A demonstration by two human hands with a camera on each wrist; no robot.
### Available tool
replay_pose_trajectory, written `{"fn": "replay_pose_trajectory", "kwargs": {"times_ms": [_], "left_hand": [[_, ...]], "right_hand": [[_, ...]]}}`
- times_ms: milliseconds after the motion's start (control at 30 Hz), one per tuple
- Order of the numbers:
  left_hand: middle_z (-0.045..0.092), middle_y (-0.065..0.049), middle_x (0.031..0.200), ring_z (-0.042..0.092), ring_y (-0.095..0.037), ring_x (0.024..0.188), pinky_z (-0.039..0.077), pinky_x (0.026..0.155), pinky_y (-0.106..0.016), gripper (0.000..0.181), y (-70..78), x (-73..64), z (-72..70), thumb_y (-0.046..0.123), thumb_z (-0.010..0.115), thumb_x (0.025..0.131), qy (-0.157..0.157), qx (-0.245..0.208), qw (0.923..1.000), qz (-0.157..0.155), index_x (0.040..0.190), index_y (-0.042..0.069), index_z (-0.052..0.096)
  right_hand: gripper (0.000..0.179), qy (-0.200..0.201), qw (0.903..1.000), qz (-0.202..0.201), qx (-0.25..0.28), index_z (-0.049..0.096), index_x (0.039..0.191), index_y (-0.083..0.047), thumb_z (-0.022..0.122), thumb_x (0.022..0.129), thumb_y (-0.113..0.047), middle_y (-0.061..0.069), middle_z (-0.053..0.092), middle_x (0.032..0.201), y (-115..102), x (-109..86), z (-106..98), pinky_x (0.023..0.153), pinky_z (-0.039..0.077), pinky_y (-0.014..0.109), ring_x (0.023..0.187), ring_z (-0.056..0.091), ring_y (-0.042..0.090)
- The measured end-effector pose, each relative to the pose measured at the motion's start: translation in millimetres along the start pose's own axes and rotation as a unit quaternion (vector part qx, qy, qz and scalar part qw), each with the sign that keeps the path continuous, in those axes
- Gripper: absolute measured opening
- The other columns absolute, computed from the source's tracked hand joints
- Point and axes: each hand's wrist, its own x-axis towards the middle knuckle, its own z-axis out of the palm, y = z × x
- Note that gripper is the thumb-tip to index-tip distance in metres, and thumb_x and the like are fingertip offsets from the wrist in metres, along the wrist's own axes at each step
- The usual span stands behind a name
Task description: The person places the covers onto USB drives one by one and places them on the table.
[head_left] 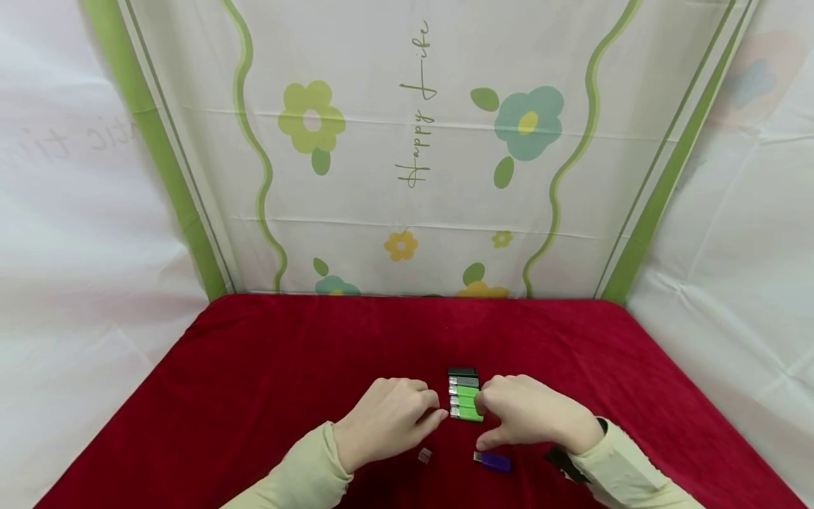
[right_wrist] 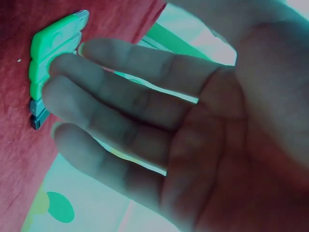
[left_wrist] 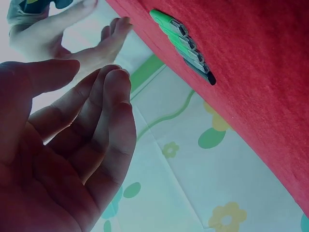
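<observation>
In the head view, a row of USB flash drives (head_left: 467, 401) lies side by side on the red cloth, green ones nearest me, then a grey and a black one. My left hand (head_left: 396, 417) hovers left of the row with loosely bent fingers and nothing in them. On the other side my right hand (head_left: 531, 408) is close to the green drives, fingers extended and apart in the right wrist view; whether they touch the drives I cannot tell. Below that hand lies a purple USB flash drive (head_left: 494, 461), metal plug to the left. Both palms look bare.
A small clear piece (head_left: 425, 455) lies on the cloth below my left hand. Something dark (head_left: 564, 463) shows beneath my right wrist. The red cloth (head_left: 305, 346) covers the table, and a white flowered curtain (head_left: 369, 184) hangs behind it, with white fabric on both sides.
</observation>
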Motion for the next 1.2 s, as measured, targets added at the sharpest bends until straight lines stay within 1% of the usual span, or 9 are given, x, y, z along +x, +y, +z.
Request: {"fn": "replay_pose_trajectory", "kwargs": {"times_ms": [167,333,500,800,1033,1200], "left_hand": [[0.053,0.013,0.066,0.037,0.006,0.050,0.031,0.045,-0.010,0.012,0.7,0.3,-0.1,0.025,0.071,0.090,-0.013,-0.008,0.9999,-0.008,0.079,0.020,0.071],[0.057,0.012,0.069,0.038,0.006,0.051,0.032,0.046,-0.010,0.010,1.0,-0.5,-0.2,0.025,0.071,0.091,-0.021,-0.011,0.9997,-0.010,0.083,0.020,0.071],[0.057,0.012,0.068,0.038,0.006,0.051,0.032,0.046,-0.010,0.010,0.5,-0.6,-0.4,0.025,0.070,0.091,-0.024,-0.011,0.9996,-0.009,0.082,0.020,0.071],[0.048,0.014,0.062,0.034,0.005,0.049,0.029,0.043,-0.011,0.015,0.2,-1.3,-0.3,0.025,0.070,0.091,-0.025,-0.009,0.9996,-0.006,0.077,0.020,0.069],[0.045,0.014,0.061,0.033,0.005,0.048,0.029,0.043,-0.011,0.017,0.9,-1.3,-1.0,0.025,0.070,0.091,-0.029,-0.010,0.9995,-0.006,0.075,0.021,0.067],[0.046,0.014,0.061,0.033,0.005,0.049,0.030,0.044,-0.011,0.017,1.3,-1.4,-2.2,0.025,0.070,0.091,-0.033,-0.012,0.9994,-0.007,0.075,0.021,0.068]], "right_hand": [[0.037,-0.038,0.9988,0.005,0.032,0.069,0.078,-0.016,0.087,0.069,-0.047,-0.014,0.054,0.069,-5.1,-1.4,-1.1,0.052,0.042,0.021,0.054,0.043,0.000],[0.037,-0.061,0.9974,0.014,0.036,0.066,0.074,-0.018,0.091,0.063,-0.043,-0.016,0.047,0.063,-8.8,-1.7,2.3,0.049,0.040,0.021,0.051,0.042,0.002],[0.037,-0.071,0.9973,0.010,0.018,0.062,0.068,-0.021,0.092,0.061,-0.041,-0.019,0.045,0.065,-9.0,-0.9,8.4,0.050,0.039,0.021,0.056,0.041,0.001],[0.038,-0.090,0.9959,0.005,0.011,0.059,0.063,-0.023,0.094,0.059,-0.035,-0.019,0.045,0.062,-9.0,3.4,19.6,0.051,0.039,0.021,0.056,0.041,0.001],[0.049,-0.091,0.9957,-0.001,-0.018,0.047,0.053,-0.023,0.095,0.059,-0.031,-0.016,0.040,0.057,-11.1,5.6,26.0,0.046,0.034,0.021,0.052,0.036,0.001],[0.053,-0.089,0.9959,0.000,-0.016,0.043,0.051,-0.022,0.095,0.060,-0.029,-0.015,0.039,0.054,-13.0,5.9,25.5,0.044,0.031,0.020,0.050,0.032,0.001]]}}
